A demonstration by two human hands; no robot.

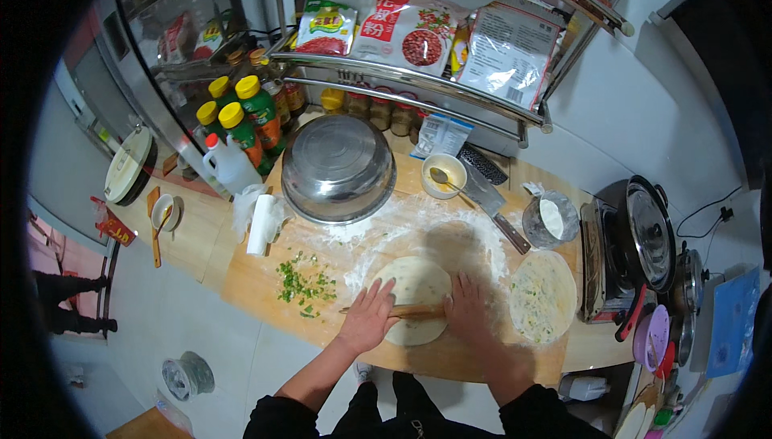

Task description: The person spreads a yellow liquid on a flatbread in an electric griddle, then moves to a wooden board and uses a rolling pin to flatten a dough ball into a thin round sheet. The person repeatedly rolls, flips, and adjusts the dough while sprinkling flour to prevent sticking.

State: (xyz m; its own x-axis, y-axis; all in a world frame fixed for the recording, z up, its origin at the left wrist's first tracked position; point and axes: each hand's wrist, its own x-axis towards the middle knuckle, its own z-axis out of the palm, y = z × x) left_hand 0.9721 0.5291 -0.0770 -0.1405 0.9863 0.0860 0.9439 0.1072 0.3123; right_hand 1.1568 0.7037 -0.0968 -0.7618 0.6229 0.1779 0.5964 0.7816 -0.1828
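Note:
A wooden rolling pin (424, 311) lies across a thin round of dough (416, 276) flecked with green. My left hand (369, 313) presses on the pin's left end, fingers stretched out over the dough's edge. At the other end, my right hand (465, 307) rests on the pin, partly in shadow. To the right lies a second flat dough round (543, 297) with chopped green pieces showing. A pile of chopped scallions (301, 282) is on the left of the wooden board (253, 285). Loose flour (356, 231) is spread behind the dough.
Behind the flour are an upturned steel basin (338, 161), a white bowl (443, 193) with a spoon, and a cleaver (482, 189). A flour container (546, 222) stands near the stove (597, 276), which bears a lidded black pan (648, 231). Bottles (259, 107) crowd the left corner.

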